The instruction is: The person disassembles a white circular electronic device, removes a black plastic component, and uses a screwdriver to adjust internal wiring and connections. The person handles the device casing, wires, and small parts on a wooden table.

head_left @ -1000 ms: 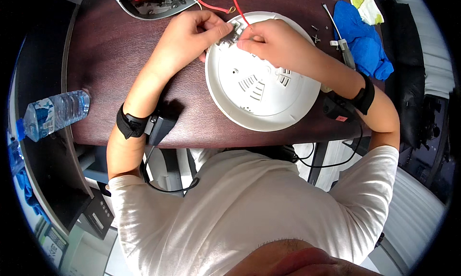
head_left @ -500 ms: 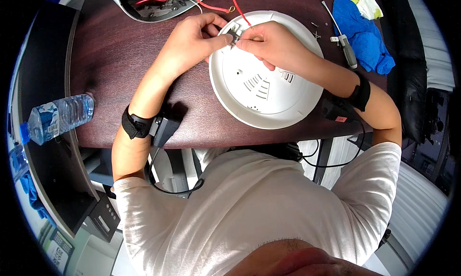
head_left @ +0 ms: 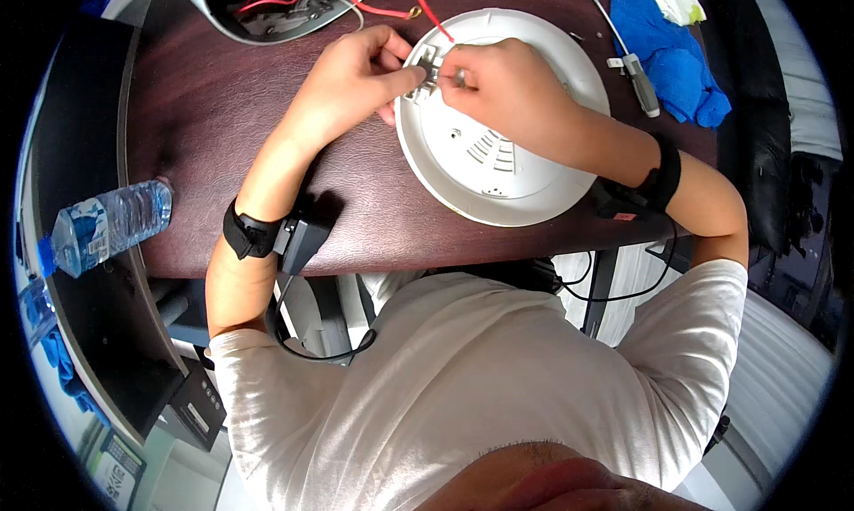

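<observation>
Pressed against a small metal part (head_left: 430, 72) by its thumb, the left hand (head_left: 360, 77) is kept closed around that spot, its other fingers curled at and beyond the edge of a round white plastic base (head_left: 544, 184). By the right hand (head_left: 509, 82) a close pinch is made just beside the same part, thumb and forefinger drawn together; what may be held between them cannot be made out. The metal part is set near the upper left rim of the base, which is laid on a dark red-brown tabletop (head_left: 222, 120). Both forearms are spread wide and angled inward, the left hand being pointed up and right, the right hand up and left across the base. One red wire (head_left: 429, 9) is ended just above the right knuckles, near the upper rim.
</observation>
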The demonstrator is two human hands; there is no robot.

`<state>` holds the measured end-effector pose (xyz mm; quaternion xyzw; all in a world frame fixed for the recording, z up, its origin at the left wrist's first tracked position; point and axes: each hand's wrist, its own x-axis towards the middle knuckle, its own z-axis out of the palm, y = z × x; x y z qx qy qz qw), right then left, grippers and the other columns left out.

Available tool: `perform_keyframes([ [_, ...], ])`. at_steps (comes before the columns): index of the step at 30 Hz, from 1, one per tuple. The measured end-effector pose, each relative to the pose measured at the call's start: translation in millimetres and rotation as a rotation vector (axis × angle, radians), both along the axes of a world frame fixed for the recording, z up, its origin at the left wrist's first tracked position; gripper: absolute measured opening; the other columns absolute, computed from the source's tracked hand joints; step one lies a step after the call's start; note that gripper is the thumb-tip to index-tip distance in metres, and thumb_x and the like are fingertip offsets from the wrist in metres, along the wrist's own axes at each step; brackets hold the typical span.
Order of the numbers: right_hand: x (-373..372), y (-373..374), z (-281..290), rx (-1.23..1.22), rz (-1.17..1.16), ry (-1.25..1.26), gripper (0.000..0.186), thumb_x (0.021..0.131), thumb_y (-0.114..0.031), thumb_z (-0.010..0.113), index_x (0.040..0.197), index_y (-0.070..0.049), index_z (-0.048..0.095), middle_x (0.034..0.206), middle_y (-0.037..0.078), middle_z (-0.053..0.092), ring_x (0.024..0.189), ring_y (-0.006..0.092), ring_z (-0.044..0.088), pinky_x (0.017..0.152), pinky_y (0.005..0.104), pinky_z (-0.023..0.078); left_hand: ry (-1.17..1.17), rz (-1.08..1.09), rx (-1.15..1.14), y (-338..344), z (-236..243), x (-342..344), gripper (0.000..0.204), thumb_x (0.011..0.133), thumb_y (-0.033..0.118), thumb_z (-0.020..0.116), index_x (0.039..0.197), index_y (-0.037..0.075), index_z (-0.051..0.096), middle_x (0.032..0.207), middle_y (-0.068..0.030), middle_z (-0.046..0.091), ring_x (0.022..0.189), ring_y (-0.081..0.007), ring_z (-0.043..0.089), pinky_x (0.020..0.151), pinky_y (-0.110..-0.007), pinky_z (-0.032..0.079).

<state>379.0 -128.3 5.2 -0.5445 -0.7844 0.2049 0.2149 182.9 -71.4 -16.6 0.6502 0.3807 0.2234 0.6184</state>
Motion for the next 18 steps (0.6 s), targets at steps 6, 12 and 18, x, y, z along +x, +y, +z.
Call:
perform_keyframes([
  [6, 0, -2, -4, 0.064, 0.019, 0.004, 0.012, 0.081, -0.016, 0.064, 0.078, -0.004, 0.066, 0.062, 0.014, 0.063, 0.057, 0.0306, 0.064, 0.058, 0.0403, 0.052, -0.024, 0.021, -0.052, -1, 4, 2, 0.019, 0.086, 0.007, 0.066, 0.100, -0.003, 0.059, 0.079, -0.0039, 0.061, 0.065, -0.0090, 0.061, 0.052, -0.022, 0.052],
  [12, -1, -3, -7, 0.094, 0.014, 0.094, 0.010, 0.080, -0.013, 0.067, 0.080, -0.005, 0.061, 0.055, 0.009, 0.057, 0.047, 0.0233, 0.057, 0.049, 0.0349, 0.045, -0.044, 0.008, -0.050, -1, 5, 1, 0.019, 0.086, 0.006, 0.065, 0.102, -0.003, 0.058, 0.079, -0.0029, 0.060, 0.064, -0.0079, 0.060, 0.052, -0.022, 0.051],
  [18, 15, -8, 8, 0.001, 0.116, 0.076, 0.012, 0.076, -0.017, 0.067, 0.077, -0.005, 0.064, 0.064, 0.013, 0.064, 0.060, 0.0310, 0.065, 0.060, 0.0404, 0.052, -0.003, 0.013, -0.042, -1, 5, 1, 0.022, 0.089, 0.006, 0.063, 0.108, -0.003, 0.058, 0.081, -0.0019, 0.060, 0.065, -0.0072, 0.058, 0.054, -0.020, 0.048],
])
